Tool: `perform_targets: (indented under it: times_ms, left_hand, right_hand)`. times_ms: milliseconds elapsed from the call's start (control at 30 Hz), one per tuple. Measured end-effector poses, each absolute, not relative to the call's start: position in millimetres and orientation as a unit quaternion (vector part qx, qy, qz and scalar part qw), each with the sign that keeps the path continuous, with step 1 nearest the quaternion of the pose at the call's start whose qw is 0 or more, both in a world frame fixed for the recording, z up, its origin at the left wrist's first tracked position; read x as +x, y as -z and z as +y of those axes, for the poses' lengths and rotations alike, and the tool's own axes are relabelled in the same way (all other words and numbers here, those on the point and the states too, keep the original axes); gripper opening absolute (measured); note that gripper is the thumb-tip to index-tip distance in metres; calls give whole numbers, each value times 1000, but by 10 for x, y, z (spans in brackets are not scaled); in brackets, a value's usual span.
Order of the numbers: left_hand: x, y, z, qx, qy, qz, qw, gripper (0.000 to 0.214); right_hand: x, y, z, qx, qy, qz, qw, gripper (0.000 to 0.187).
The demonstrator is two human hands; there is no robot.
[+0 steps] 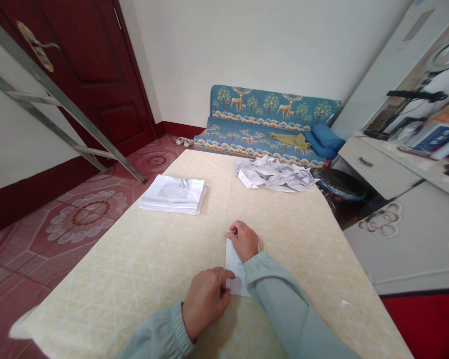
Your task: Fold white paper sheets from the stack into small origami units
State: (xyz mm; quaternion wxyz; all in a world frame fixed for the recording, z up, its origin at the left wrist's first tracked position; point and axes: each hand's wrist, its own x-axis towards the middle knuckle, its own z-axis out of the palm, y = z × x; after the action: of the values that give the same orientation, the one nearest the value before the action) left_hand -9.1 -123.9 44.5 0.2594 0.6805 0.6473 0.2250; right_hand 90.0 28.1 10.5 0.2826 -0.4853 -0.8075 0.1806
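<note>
A folded white paper (235, 279) with faint print lies flat on the table in front of me. My right hand (244, 240) is closed at its far end, thumb and fingers curled together at the top left corner. My right sleeve covers the paper's right side. Nearer to me, my left hand (206, 298) holds the paper at its left edge; the index finger reaches over the sheet and the thumb is bent below it. The other left fingers are tucked under and partly hidden.
A neat stack of white sheets (172, 195) sits at the table's left. Many folded paper pieces (275, 174) are heaped at the far right. A paper scrap (344, 302) lies near the right edge. Beyond are a blue sofa (262, 142), a ladder (80, 129) and a cabinet (415, 239).
</note>
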Motion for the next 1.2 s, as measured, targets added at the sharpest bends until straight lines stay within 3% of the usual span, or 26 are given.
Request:
perform_targets:
  times_ms: [100,267,400,667,833,1033,1133,1200]
  left_hand:
    - [-127,-495,-1146,699,-207,644,233,34]
    - [-61,-455,-986,744,-291,556,230,29]
    - [-2,-377,-959,736,-298,587,158,27]
    - [80,-261,-980,757,-252,593,105,45]
    - [72,-93,-956,773,-202,600,50,60]
    - [34,-46,-958,790,-168,590,2,61]
    - [31,-42,-962,789,-172,589,-12,60]
    - [34,-30,-965,789,-178,588,-19,60]
  right_hand:
    - [902,-106,264,-482,-168,-810,288,10]
    - [903,-90,256,-488,-179,-800,301,12]
    - [898,-73,267,-501,-193,-786,307,12]
    - [917,-52,277,-503,-224,-770,321,12]
    - [912,20,311,-483,-320,-708,404,13]
    - [1050,-55,475,-450,-409,-638,472,24]
    - [1301,-208,380,-421,-425,-657,459,28]
    - [1523,-285,169,-380,-389,-738,399,32]
